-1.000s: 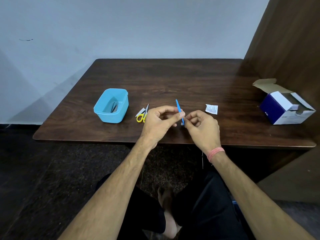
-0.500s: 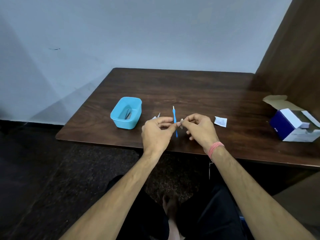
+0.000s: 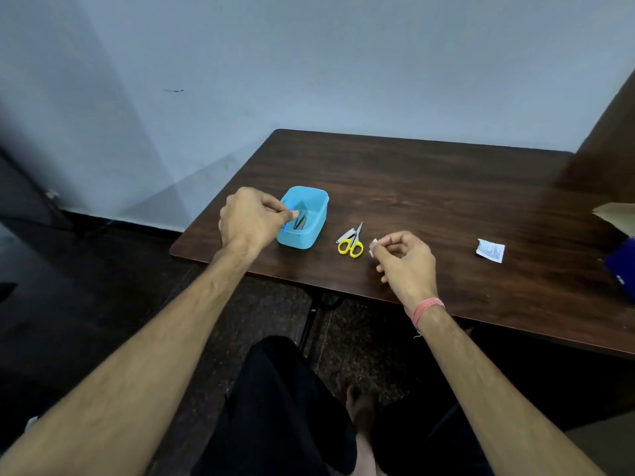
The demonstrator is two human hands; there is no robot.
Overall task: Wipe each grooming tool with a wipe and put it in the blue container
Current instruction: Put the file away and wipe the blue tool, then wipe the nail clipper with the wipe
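My left hand (image 3: 252, 218) pinches a thin blue stick tool (image 3: 289, 216) over the left rim of the blue container (image 3: 311, 214). Dark metal tools lie inside the container. My right hand (image 3: 405, 257) pinches a small white wipe (image 3: 373, 247) above the table, to the right of the scissors. Small scissors with yellow handles (image 3: 351, 243) and a silver nail clipper (image 3: 345, 235) lie together on the table between container and right hand.
A torn white wipe sachet (image 3: 491, 250) lies on the dark wooden table (image 3: 429, 187) at the right. A blue and white cardboard box (image 3: 622, 269) stands at the right edge, cut off by the frame. A wooden panel rises at the far right.
My left hand carried the blue stick tool leftward from in front of me to the container. My right hand let go of the tool and kept the wipe. The view swung left.
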